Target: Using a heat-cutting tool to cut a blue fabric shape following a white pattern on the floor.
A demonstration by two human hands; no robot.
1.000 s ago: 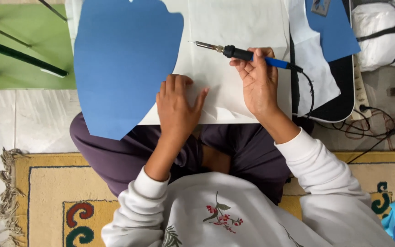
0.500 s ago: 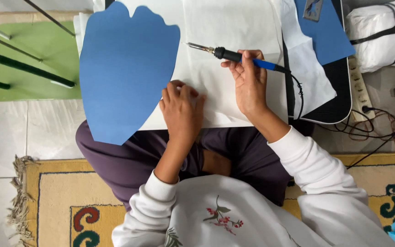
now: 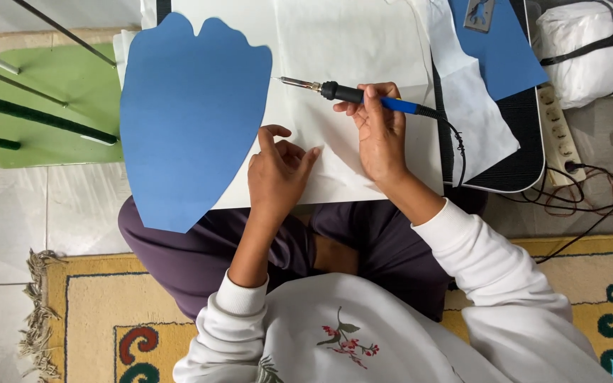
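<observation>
My right hand (image 3: 379, 131) grips a soldering iron (image 3: 352, 94) with a black and blue handle, its metal tip pointing left just above a white sheet (image 3: 349, 57). A large blue cut-out shape (image 3: 189, 113) lies on the left part of that sheet. My left hand (image 3: 278, 174) rests on the white sheet at the blue shape's right edge, fingers curled and lifted a little, thumb up. The iron's black cord runs right and down over the board's edge.
A dark board (image 3: 494, 167) lies under the sheets on my lap. Another blue sheet (image 3: 498, 42) sits at the top right. A power strip (image 3: 558, 135) with tangled cables, a white bundle (image 3: 590, 46), a green mat (image 3: 54, 106) with rods and a yellow rug (image 3: 86, 305) surround me.
My left hand has lifted its fingers from flat on the sheet into a curl. The right hand with the iron has stayed in nearly the same spot over the white sheet.
</observation>
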